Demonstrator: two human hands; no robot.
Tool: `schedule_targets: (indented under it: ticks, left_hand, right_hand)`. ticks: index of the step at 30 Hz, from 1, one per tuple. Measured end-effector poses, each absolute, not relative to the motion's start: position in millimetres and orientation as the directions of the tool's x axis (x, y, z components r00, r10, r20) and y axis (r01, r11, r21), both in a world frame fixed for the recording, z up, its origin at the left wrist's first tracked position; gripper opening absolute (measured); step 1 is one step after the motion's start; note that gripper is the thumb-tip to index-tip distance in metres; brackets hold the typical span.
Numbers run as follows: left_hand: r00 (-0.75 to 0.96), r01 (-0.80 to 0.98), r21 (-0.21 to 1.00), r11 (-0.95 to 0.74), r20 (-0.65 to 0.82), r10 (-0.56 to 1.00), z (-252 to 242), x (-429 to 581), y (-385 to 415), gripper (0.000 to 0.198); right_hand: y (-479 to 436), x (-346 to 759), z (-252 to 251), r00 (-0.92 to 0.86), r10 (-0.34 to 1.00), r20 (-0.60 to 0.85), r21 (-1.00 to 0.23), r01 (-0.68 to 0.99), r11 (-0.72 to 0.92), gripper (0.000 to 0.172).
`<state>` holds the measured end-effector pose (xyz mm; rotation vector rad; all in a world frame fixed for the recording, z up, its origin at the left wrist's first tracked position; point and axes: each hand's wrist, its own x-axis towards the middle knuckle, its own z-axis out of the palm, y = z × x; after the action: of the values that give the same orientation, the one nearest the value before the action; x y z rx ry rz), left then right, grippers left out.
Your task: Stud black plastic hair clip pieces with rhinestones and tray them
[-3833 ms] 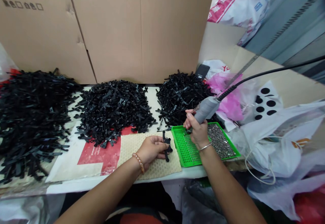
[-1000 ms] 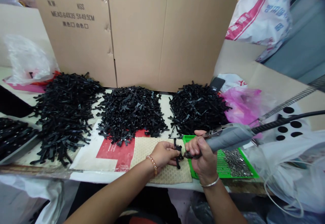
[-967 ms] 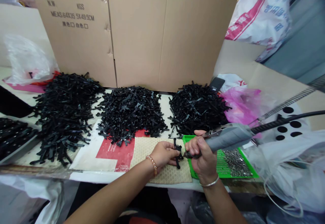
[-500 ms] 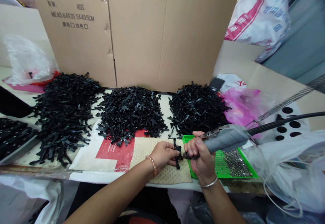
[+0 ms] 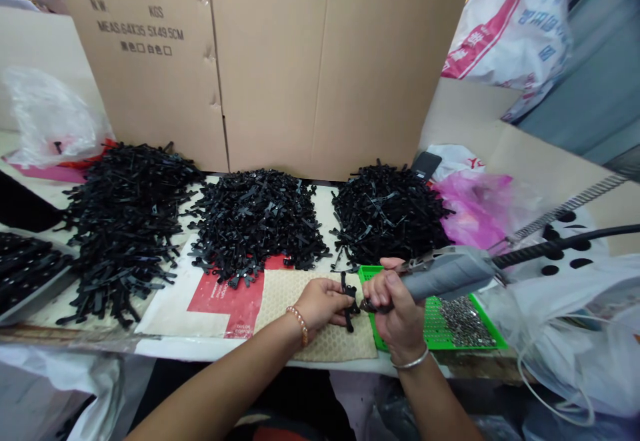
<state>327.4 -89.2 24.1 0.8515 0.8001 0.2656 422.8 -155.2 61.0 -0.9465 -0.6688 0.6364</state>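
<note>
My left hand [image 5: 323,304], with a beaded bracelet at the wrist, pinches a small black plastic part [image 5: 350,324] above a tan textured mat [image 5: 325,351]. In my right hand [image 5: 395,307] is a grey electric screwdriver [image 5: 450,277], held sideways with its tip pointing left at the part. My fingers partly hide the tip, so I cannot tell whether it touches. Beside my right wrist lies a green tray [image 5: 433,337] with many small metal screws [image 5: 467,321] in it.
Three heaps of black parts, a left heap [image 5: 133,207], a middle heap [image 5: 257,221] and a right heap [image 5: 390,214], lie before a tall cardboard box [image 5: 320,67]. A coiled cable [image 5: 570,207] runs right from the screwdriver. Plastic bags [image 5: 575,334] crowd the right side.
The rear of the screwdriver and its cable have shifted very slightly right. Both hands keep almost the same place and grip.
</note>
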Motion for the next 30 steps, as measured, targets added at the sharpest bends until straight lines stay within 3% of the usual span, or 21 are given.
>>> schedule_targets:
  ticks: [13,24,30]
  left_hand:
    - [0.678,0.096,0.750,0.654,-0.530,0.509,22,328,-89,0.024]
    - [0.693,0.120,0.781,0.612,-0.508,0.512,17,330,-89,0.021]
    - [0.667,0.131,0.798,0.589,-0.510,0.543,22,331,-89,0.025]
  right_hand:
    - [-155,420,57,0.621,0.747,0.240,-0.892,-0.162,0.422,0.021]
    - [-152,423,49,0.462,0.855,0.235,-0.905,-0.218,0.366,0.022]
    - [-155,424,49,0.513,0.837,0.192,-0.908,-0.230,0.350,0.028]
